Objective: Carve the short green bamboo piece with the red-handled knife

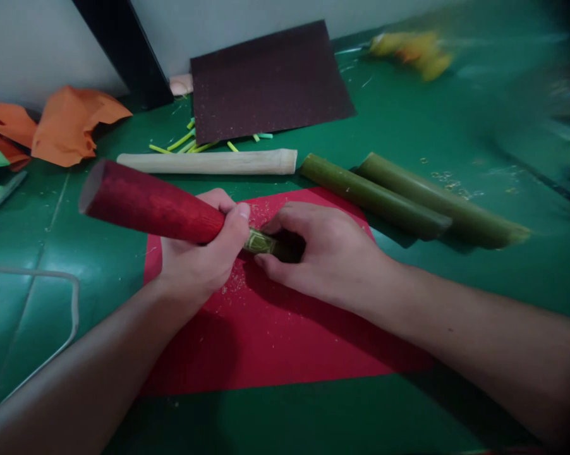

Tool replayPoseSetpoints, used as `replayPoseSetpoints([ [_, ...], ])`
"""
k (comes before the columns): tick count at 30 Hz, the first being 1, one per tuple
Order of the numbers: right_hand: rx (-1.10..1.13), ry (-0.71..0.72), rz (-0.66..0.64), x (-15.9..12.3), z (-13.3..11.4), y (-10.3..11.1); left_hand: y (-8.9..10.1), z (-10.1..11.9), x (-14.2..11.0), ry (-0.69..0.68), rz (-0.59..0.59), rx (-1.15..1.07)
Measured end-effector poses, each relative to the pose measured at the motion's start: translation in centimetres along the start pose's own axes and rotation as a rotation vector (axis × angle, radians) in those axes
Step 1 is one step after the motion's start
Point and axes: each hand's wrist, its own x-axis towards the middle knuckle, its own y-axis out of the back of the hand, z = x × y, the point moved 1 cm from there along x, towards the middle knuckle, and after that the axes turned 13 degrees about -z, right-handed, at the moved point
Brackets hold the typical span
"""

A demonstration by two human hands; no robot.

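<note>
A single view, worn on the person's head, looks forward and down at the red sheet [275, 347], which lies about the middle of the frame. It is near: the left forearm [95, 360] and right forearm [474, 335] reach in from either side of the sheet, bringing the left grip [206, 253] and right grip [330, 253] over it. A wide stretch of the counter [285, 420] shows left and right of the sheet; beyond it, the view reaches the pale wall [247, 25] and a dark post [124, 50], slanted in the frame. Well right of the sheet, the picture turns blurred.
</note>
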Motion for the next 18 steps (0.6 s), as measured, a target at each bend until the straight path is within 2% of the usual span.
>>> replayPoseSetpoints([
  [7, 0.033, 0.017, -0.038, -0.06, -0.17, -0.05, -0.12, 0.21, 0.26, 0.048, 0.028, -0.03],
  [18, 0.068, 0.009, -0.052, -0.27, -0.25, -0.28, 0.35, 0.17, 0.46, 0.102, -0.028, -0.13],
])
